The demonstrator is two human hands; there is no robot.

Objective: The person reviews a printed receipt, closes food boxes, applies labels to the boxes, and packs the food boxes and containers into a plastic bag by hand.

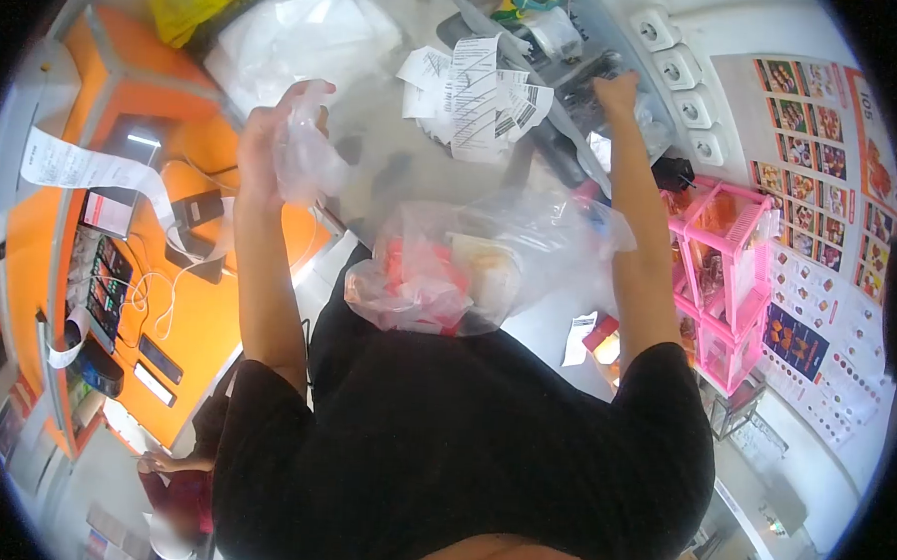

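Note:
My left hand (262, 152) is raised on the left, its fingers curled round a crumpled clear plastic bag (312, 159). On the right, my right hand (615, 90) reaches into a grey bin (651, 44), fingers bent down among dark packets wrapped in clear plastic (589, 86). What those fingertips hold, if anything, is hidden. Close to my body, between my forearms, sits a clear plastic carrier bag (550, 249). Inside it show a red bundle (419, 269) and a pale container (487, 267).
Paper receipts (474, 101) lie in a pile ahead, beside a stack of white plastic bags (297, 38). An orange counter (201, 339) with phones and cables stands left. Pink baskets (724, 282) and wall sockets (676, 70) are right. Another person's hand (165, 463) shows lower left.

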